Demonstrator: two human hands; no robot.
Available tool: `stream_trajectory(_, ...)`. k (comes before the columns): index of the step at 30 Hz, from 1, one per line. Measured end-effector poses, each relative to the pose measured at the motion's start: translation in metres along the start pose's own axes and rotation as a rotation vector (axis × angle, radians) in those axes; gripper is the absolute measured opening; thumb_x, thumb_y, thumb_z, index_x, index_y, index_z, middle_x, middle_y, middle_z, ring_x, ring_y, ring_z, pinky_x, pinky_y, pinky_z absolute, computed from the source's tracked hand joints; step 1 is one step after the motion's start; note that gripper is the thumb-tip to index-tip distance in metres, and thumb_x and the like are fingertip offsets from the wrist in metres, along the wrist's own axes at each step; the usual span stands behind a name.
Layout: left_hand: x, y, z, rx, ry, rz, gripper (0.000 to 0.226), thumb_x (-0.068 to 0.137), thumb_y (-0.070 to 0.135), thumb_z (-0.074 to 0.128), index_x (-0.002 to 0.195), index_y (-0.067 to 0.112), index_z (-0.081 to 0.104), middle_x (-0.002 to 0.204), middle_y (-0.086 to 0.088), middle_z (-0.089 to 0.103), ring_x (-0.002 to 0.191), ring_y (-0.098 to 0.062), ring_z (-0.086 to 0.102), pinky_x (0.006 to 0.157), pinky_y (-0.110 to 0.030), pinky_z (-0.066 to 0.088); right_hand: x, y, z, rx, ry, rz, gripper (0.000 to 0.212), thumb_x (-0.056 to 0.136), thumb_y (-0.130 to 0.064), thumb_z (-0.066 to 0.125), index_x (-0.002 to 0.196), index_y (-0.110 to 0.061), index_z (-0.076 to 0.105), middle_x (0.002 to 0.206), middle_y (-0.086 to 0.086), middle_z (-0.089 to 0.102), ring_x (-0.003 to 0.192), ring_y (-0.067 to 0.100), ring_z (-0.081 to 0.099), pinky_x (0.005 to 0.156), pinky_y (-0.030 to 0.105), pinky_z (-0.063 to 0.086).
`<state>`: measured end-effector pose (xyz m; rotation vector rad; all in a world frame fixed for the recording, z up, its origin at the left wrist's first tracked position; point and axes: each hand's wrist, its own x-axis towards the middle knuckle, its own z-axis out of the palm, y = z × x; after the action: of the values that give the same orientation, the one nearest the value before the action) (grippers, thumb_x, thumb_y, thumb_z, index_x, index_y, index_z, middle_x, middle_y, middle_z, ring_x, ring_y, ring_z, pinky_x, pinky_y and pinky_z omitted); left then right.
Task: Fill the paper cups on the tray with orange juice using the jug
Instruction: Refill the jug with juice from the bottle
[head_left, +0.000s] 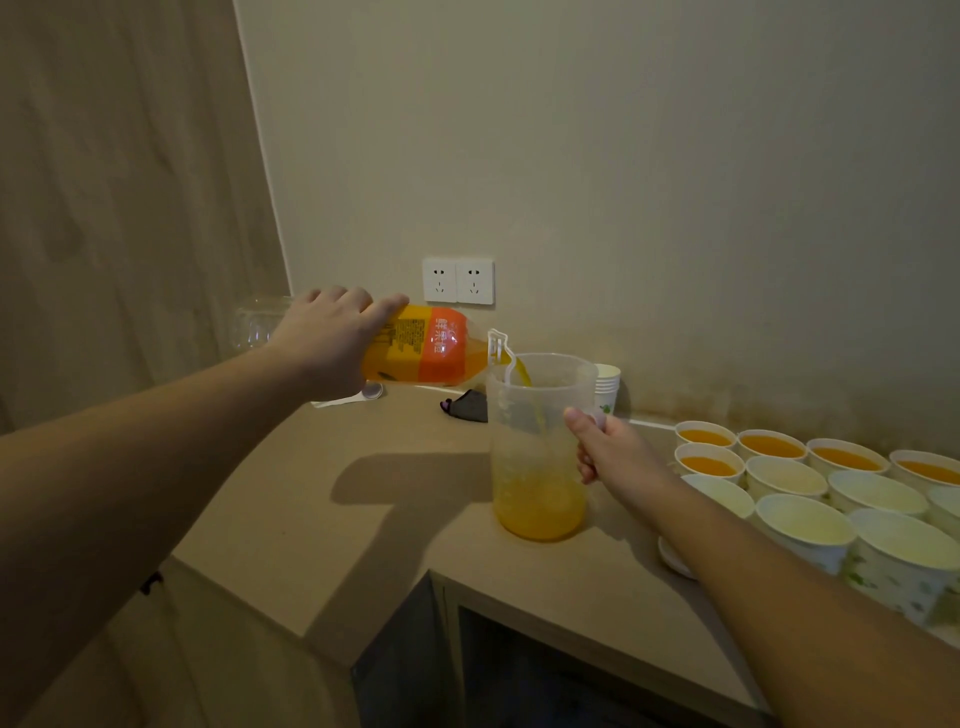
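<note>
Left hand (322, 338) tips bottle (415, 345) — juice streams into jug (537, 452).

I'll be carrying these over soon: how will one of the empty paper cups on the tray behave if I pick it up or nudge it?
An empty paper cup is probably very light, so a nudge could slide or tip it. Its thin wall likely dents under a firm grip. Packed against filled cups, a knock may spill juice.
</note>
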<state>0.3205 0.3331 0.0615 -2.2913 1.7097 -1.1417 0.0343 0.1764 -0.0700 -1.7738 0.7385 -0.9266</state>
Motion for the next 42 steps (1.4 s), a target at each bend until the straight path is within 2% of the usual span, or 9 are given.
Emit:
stream_trajectory(12,-0.0009,-0.0001,-0.0002,-0.007,-0.006,-0.001,0.117,0.07,0.071,0.079,0.157,0.034,0.009,0.142,-0.006,0.051,0.13,-0.031,0.05,0.108,-0.05,0.042,-0.0001,-0.0008,-0.0001,-0.011,0.0,0.007,0.039,0.097,-0.054,0.052,0.078,-0.019,0.053,0.059,-0.005,0.054,0.061,0.016,0.054,0.071,0.04,0.051)
stream_trajectory(33,0.0003,0.0008,-0.0023,0.002,-0.009,0.006,0.114,0.072,0.063,0.082,0.157,0.034,0.01,0.143,-0.006,0.05,0.13,-0.032,0.049,0.109,-0.051,0.04,0.0027,0.0034,0.0013,0.008,0.007,-0.005,0.039,0.097,-0.052,0.053,0.072,-0.022,0.047,0.054,-0.007,0.052,0.059,0.017,0.052,0.069,0.041,0.05)
stream_trajectory(42,0.0001,0.0005,-0.0021,0.011,-0.003,0.004,0.116,0.071,0.065,0.081,0.157,0.034,0.01,0.143,-0.006,0.05,0.131,-0.032,0.049,0.108,-0.05,0.04,0.0014,0.0024,0.0001,0.0,-0.003,-0.011,0.039,0.097,-0.052,0.052,0.074,-0.022,0.047,0.056,-0.007,0.052,0.06,0.016,0.053,0.07,0.041,0.05)
